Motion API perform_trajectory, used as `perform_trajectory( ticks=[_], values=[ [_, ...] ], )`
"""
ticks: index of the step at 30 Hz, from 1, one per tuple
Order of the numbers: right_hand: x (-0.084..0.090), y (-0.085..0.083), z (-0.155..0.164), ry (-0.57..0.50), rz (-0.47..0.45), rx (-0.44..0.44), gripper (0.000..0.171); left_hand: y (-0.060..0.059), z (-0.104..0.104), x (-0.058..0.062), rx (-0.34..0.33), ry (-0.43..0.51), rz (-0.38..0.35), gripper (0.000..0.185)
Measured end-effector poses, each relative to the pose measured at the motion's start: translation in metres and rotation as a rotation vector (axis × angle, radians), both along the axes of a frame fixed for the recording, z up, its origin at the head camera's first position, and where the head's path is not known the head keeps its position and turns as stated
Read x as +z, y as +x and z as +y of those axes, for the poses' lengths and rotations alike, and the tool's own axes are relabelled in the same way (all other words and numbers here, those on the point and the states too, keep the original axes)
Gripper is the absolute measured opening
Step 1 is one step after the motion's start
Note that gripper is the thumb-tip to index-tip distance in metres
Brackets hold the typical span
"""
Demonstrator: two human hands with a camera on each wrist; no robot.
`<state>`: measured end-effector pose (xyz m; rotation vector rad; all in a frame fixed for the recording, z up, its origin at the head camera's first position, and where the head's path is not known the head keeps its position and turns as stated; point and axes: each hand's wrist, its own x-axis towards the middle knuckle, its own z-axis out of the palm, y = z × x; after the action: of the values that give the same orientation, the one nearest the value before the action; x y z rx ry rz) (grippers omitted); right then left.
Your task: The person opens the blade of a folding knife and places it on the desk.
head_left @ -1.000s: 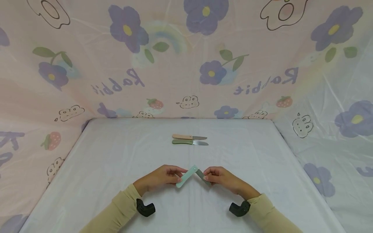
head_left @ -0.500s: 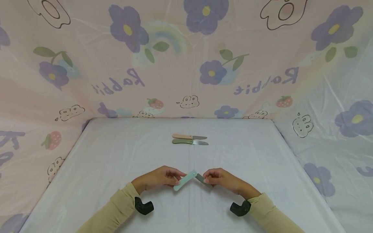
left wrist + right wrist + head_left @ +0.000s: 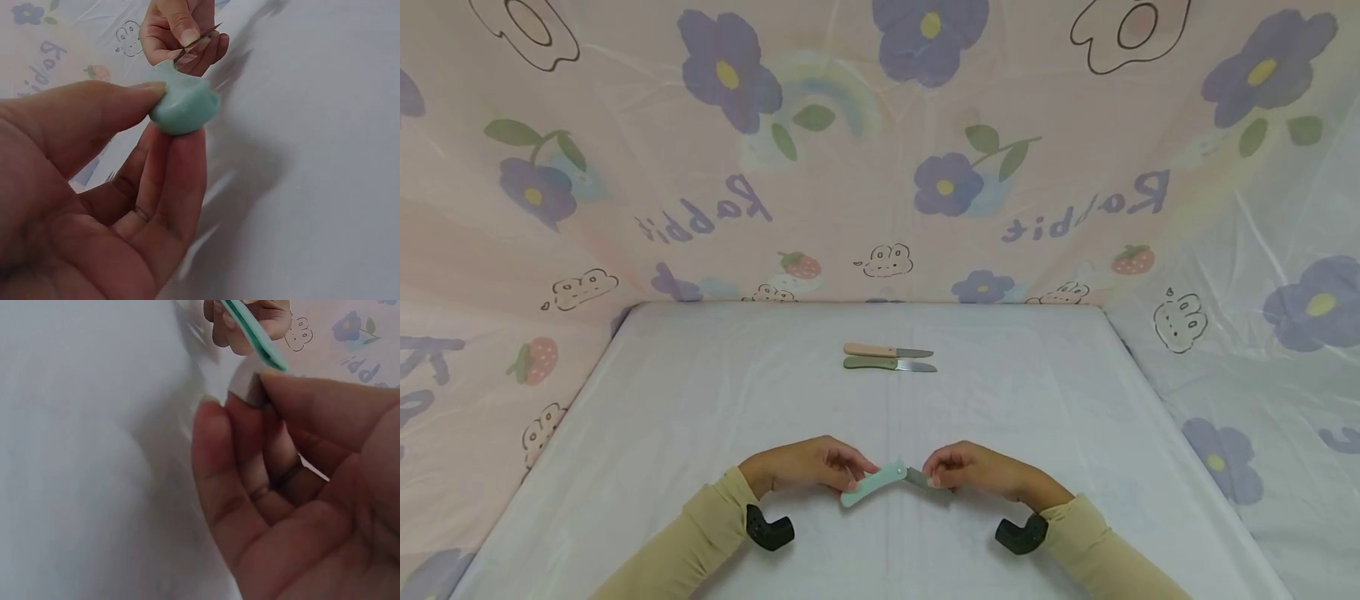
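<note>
Right now I see both hands low on the white sheet (image 3: 700, 400), at about six o'clock from the head camera, sharing one folding knife. The left hand (image 3: 805, 467) pinches the mint-green handle (image 3: 872, 484) between thumb and fingers; the left wrist camera shows that handle end-on (image 3: 184, 109), clamped by thumb above and fingertips below. The right hand (image 3: 973, 471) pinches the grey blade (image 3: 919, 478) at the three o'clock side of the hinge, and the right wrist view shows its thumb and curled fingers closed on the metal (image 3: 247, 387).

Handle and blade meet at a shallow angle, peaking near the pivot, so I judge the knife neither fully opened nor fully folded. Whether it is being opened or shut I cannot tell from these pictures alone. The fold or unfold looks roughly part-done; what is left is bringing blade and handle either into one line or together.

Well apart at twelve o'clock lie two more knives, both open with blades pointing to three o'clock: one with a peach handle (image 3: 869, 351), and just beside it, nearer me, one with an olive handle (image 3: 869, 363). Neither hand touches them.
</note>
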<state>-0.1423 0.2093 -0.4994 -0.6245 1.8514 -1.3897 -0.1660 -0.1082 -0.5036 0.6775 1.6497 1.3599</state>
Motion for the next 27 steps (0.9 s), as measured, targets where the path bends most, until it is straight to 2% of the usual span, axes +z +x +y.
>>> perform_trajectory(
  ticks=[13,22,27],
  values=[
    [-0.003,0.002,0.000,0.028,0.048,0.097,0.018,0.003,0.000,0.001,-0.097,0.009,-0.088,0.031],
    [-0.003,0.004,-0.003,0.021,0.053,0.180,0.020,0.004,0.003,0.007,-0.202,-0.035,-0.002,0.032],
    [-0.003,0.007,-0.005,0.014,0.033,0.216,0.019,0.005,0.005,0.010,-0.242,-0.068,-0.003,0.031]
  ],
)
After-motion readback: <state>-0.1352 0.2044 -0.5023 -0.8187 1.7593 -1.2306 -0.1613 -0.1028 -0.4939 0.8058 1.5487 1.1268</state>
